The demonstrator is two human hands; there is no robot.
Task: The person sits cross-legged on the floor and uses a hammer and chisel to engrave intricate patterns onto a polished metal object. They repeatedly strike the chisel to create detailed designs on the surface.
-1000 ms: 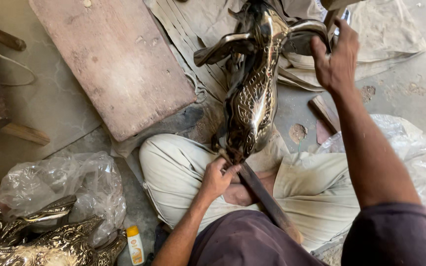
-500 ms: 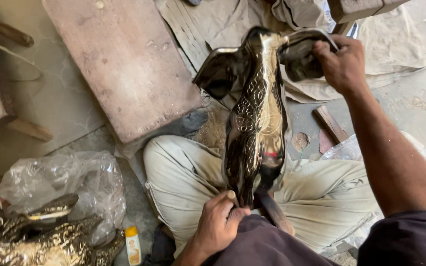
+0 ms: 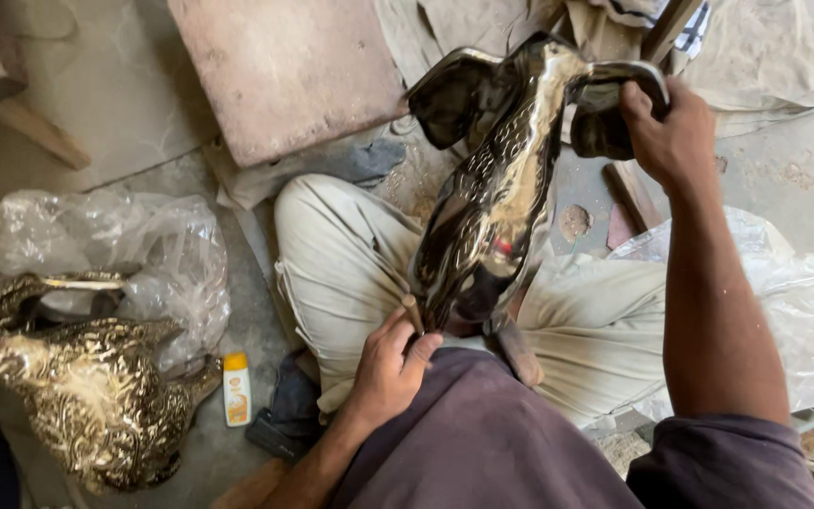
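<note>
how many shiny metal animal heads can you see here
2: one metal animal head held over the lap by the left hand and right hand; another at lower left.

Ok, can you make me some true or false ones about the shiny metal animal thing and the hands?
1. The right hand grips the top of the shiny dark embossed metal animal figure. True.
2. The left hand rests flat on the floor. False: it is closed round a thin tool at the figure's lower end.
3. A golden embossed metal figure lies at the left beside a clear plastic bag. True.
4. The small yellow-capped white bottle sits on the reddish stone slab. False: it lies on the grey floor by the golden figure.
</note>
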